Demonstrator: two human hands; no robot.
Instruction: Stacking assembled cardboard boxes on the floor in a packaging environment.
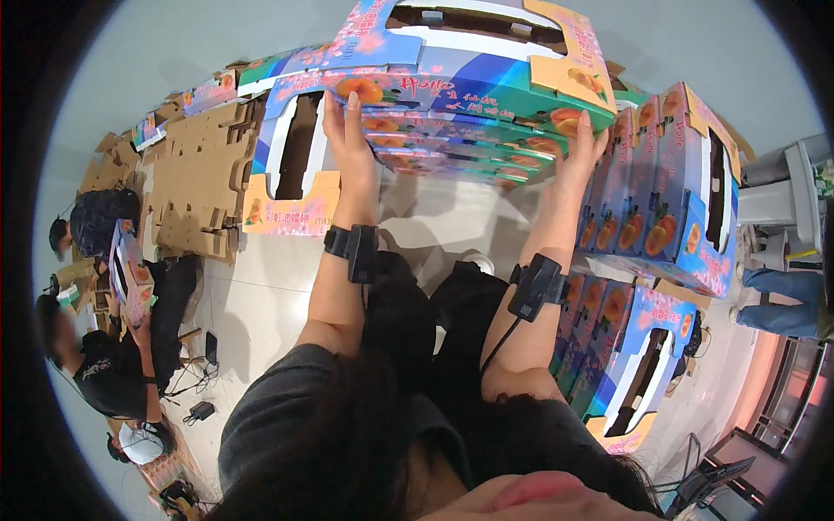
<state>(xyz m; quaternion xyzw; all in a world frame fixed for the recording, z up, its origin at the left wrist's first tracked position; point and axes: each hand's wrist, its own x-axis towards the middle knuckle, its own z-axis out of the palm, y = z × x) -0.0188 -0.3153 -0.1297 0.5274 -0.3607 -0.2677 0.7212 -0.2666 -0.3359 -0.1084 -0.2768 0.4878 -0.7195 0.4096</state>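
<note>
So the person's got the colourful carton [486,94] at top centre, left hand [352,143] and right hand [578,156] holding its lower corners, visible fingers slightly parted against it, the rest hidden. Floor's pale, shiny tile [261,300]; more printed cartons [643,191] stacked at right, brown cardboard [195,165] upper left, co-workers [113,373] far left, white fixture [786,200] upper right.
</note>
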